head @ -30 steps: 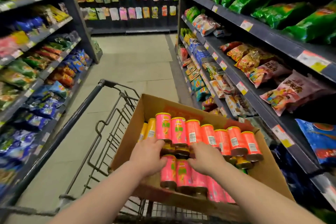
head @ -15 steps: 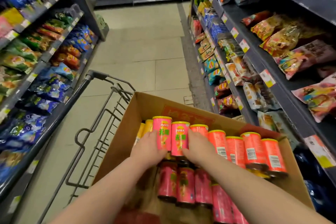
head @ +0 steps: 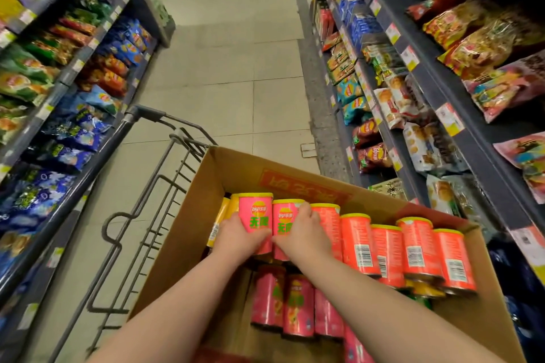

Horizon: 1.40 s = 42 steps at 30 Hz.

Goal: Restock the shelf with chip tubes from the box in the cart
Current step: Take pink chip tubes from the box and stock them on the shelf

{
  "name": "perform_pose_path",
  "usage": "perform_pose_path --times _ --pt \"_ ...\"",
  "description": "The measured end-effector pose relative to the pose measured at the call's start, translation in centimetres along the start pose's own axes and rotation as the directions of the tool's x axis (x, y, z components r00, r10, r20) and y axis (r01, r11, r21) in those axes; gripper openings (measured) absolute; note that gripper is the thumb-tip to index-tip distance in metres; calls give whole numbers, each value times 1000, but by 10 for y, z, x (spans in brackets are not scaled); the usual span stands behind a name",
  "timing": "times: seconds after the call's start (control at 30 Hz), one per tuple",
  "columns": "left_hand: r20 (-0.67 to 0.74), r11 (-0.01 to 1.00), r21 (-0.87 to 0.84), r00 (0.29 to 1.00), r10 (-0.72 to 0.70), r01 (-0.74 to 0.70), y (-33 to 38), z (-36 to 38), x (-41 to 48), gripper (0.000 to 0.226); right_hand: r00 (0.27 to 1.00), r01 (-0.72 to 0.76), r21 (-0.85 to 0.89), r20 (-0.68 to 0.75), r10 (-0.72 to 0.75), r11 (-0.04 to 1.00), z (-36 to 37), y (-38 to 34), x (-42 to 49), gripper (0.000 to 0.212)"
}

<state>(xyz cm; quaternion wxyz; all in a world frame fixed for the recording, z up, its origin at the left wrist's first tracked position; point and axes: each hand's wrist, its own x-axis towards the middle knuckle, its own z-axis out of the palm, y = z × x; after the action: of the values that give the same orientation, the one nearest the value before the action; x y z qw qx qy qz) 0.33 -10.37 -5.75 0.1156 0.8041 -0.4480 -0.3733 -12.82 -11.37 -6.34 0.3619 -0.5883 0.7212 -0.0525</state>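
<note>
An open cardboard box (head: pixel 188 233) sits in a wire shopping cart (head: pixel 141 215) and holds several pink chip tubes with yellow lids, upright in rows. My left hand (head: pixel 240 237) grips the leftmost pink tube (head: pixel 255 211) of the upper row. My right hand (head: pixel 306 234) grips the pink tube (head: pixel 284 215) right beside it. More pink tubes (head: pixel 413 250) stand to the right, and a lower row (head: pixel 283 303) lies nearer me. Yellow tubes (head: pixel 225 209) stand at the box's far left corner.
Dark shelves (head: pixel 460 138) full of snack bags line the right side, close to the cart. Another stocked shelf unit (head: pixel 73 74) runs along the left. A tiled aisle floor (head: pixel 230 68) stretches ahead between them.
Both hands have moved up from the lower tubes and closed round two tubes in the upper row. My view has tilted down and closer to the box.
</note>
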Motion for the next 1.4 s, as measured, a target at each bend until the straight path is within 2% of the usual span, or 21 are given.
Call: perform_pose_path --times 0.07,0.13,0.2,0.4,0.5,0.57,0.67,0.73,0.87,0.97,1.03,1.13,1.23,1.33,1.4 --pt "-15 1000 -19 1000 -10 10 -1 -1 0 40 1000 17 -13 -6 -17 1000 1 0 0 83" --pt "-13 997 -66 999 -40 39 -4 -2 -1 60 999 42 -32 -13 -42 999 2 2 0 84" --pt "-7 992 -120 999 -39 38 -6 -2 -5 70 998 59 -47 -29 -60 997 3 2 0 86" --pt "-13 970 -240 999 -45 41 -12 -2 -17 69 996 86 -92 -24 -89 992 1 1 1 85" --pt "-10 958 -280 998 -58 53 -13 -6 -26 61 998 57 -8 -30 -58 998 -2 2 -1 89" --pt "-14 958 -282 998 -60 54 -13 -10 -33 65 997 58 40 -53 -56 998 -5 2 -5 96" --pt "-22 948 -311 997 -73 63 -15 -15 -45 76 990 84 46 -121 -78 995 -10 5 -16 88" --pt "-11 931 -361 998 -57 49 -16 -17 -55 71 989 95 137 -129 -78 986 -13 9 -25 83" --pt "23 909 -417 999 22 -10 -20 -18 -80 59 996 21 366 -90 13 930 -18 22 -55 85" --pt "19 914 -398 995 100 -84 -26 -20 -99 64 993 -8 451 -102 61 892 -16 29 -86 98" --pt "26 907 -402 989 149 -126 -33 -23 -114 65 987 -2 497 -139 81 868 -14 32 -109 86" --pt "37 888 -420 974 222 -187 -43 -29 -143 60 969 28 502 -226 100 864 -13 36 -148 65" --pt "51 865 -439 955 293 -242 -56 -34 -176 67 953 45 518 -280 119 854 -8 40 -190 70" --pt "80 839 -464 930 360 -285 -68 -31 -205 55 931 41 513 -332 154 857 -4 46 -235 81" --pt "91 820 -470 906 414 -327 -74 -26 -224 45 916 36 521 -358 180 853 -3 54 -264 79"
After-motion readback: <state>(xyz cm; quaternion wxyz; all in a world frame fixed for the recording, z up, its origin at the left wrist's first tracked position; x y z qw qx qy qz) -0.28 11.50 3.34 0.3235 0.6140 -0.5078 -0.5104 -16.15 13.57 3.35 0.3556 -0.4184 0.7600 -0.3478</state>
